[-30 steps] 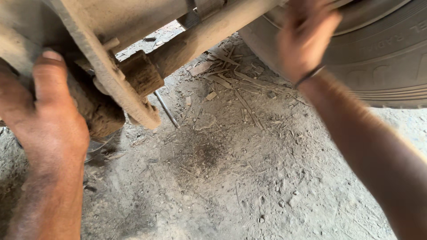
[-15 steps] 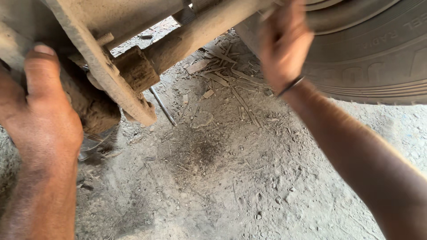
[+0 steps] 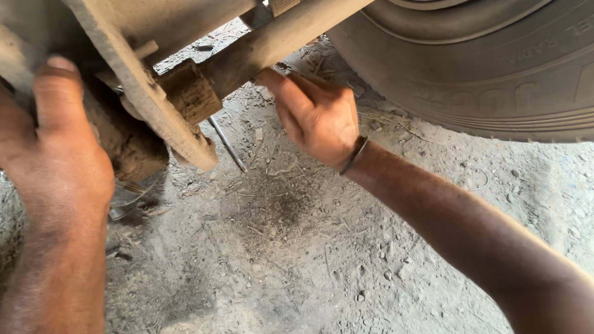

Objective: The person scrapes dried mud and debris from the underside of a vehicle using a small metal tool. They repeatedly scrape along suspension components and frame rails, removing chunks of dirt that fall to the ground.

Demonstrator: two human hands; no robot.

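Observation:
My left hand (image 3: 59,154) grips a dirt-caked metal part (image 3: 133,145) under the vehicle at the left, thumb pointing up and fingers hidden behind it. A rusty flat plate (image 3: 154,111) slants down in front of that part. My right hand (image 3: 318,117), with a dark band on the wrist, hangs below a dusty round bar (image 3: 291,34). Its fingers stretch toward the bar's underside, its back faces me, and nothing shows in it. A thin metal rod (image 3: 228,145) lies on the ground between my hands.
A large black tyre (image 3: 495,68) fills the upper right, close behind my right hand. A brown block (image 3: 189,93) sits where the bar meets the plate. The ground (image 3: 297,260) is dusty concrete with a dark stain, straw and small stones.
My right hand has come down from the tyre and bar at the top to below the bar, nearer the ground. My left hand has kept its grip.

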